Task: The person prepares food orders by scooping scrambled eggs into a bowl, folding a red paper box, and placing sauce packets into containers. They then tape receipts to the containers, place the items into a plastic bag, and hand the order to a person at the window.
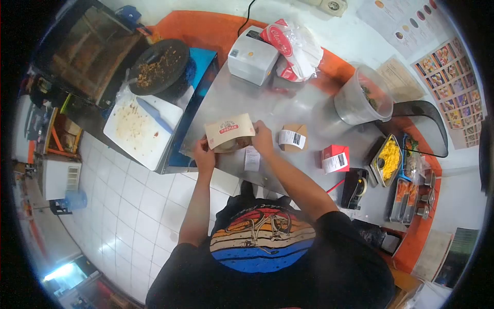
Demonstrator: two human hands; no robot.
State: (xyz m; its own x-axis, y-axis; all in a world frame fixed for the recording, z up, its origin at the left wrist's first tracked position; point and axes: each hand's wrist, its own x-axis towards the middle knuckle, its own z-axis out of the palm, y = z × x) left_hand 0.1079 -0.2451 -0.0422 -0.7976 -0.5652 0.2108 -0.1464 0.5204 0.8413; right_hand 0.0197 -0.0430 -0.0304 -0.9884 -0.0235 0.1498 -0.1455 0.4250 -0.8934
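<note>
Here, on the steel counter, the left hand grips the paper box at its 8 o'clock corner and the right hand grips its 3 o'clock edge, with a receipt at the box's 5 o'clock and a labelled brown box at 3 o'clock.
</note>
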